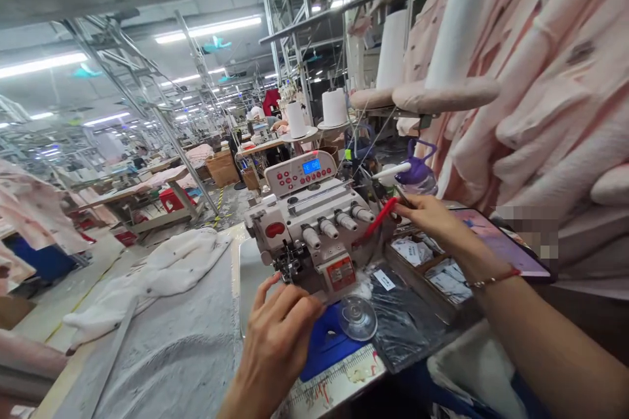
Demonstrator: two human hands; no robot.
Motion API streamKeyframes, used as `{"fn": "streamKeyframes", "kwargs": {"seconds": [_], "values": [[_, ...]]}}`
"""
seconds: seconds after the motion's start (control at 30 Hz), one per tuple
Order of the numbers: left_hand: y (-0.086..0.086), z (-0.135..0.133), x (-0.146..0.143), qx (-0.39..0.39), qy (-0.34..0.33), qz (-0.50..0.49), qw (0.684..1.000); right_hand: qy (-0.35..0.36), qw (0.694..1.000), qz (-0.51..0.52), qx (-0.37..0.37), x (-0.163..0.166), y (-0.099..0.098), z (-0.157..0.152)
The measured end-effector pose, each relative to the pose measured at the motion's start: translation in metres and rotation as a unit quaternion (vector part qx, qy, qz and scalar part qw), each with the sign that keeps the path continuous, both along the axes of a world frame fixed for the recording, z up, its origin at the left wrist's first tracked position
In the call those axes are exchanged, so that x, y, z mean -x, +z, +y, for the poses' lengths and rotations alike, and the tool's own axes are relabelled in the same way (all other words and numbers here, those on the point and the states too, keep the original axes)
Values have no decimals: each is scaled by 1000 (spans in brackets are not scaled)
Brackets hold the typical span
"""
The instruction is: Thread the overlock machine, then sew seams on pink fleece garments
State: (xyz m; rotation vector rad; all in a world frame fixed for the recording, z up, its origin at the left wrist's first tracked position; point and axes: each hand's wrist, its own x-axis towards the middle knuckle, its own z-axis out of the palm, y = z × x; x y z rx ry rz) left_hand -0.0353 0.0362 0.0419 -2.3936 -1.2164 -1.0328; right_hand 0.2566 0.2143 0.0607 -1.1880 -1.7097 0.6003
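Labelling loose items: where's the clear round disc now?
Head view, low and right of centre: the clear round disc sits in front of the sewing machine, between the left hand and the black plastic.

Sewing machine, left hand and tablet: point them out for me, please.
Sewing machine [301,216]: head view, on its white casing.
Left hand [281,321]: head view, on the back of the hand.
Tablet [511,246]: head view, on its screen, beyond the right forearm.

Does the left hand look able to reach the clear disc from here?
Probably yes: the disc lies close to the left hand, and only blue surface shows between them.
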Motion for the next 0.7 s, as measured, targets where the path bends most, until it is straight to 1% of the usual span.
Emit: {"fn": "streamKeyframes", "kwargs": {"seconds": [0.07, 0.17, 0.2, 0.23, 0.33, 0.4, 0.47, 0.57, 0.7], "values": [[1, -1, 2, -16, 6, -12, 1000, -21, 999, -42, -24, -3, -4, -22], [0, -2, 2, -20, 2, -18, 1000, -110, 987, -64, -97, -2, -17, -71], [-1, -1, 1, -18, 1, -18, 1000, -124, 984, -61, -115, 1, -24, -88], [-2, -1, -1, -17, 1, -17, 1000, -115, 983, -57, -130, 6, -31, -105], [-5, 1, -6, -17, 0, -17, 1000, -18, 990, -61, -124, 19, -54, -141], [-6, 2, -8, -15, 1, -21, 1000, 16, 992, -50, -119, 21, -65, -150], [-7, 1, -7, -11, 7, -25, 1000, 11, 992, -34, -122, 17, -70, -151], [-7, 0, -3, -9, 25, -27, 999, 3, 992, -28, -125, 13, -71, -149], [-9, -1, 1, 3, 34, -18, 999, -4, 994, -26, -104, 25, -72, -151]]}}
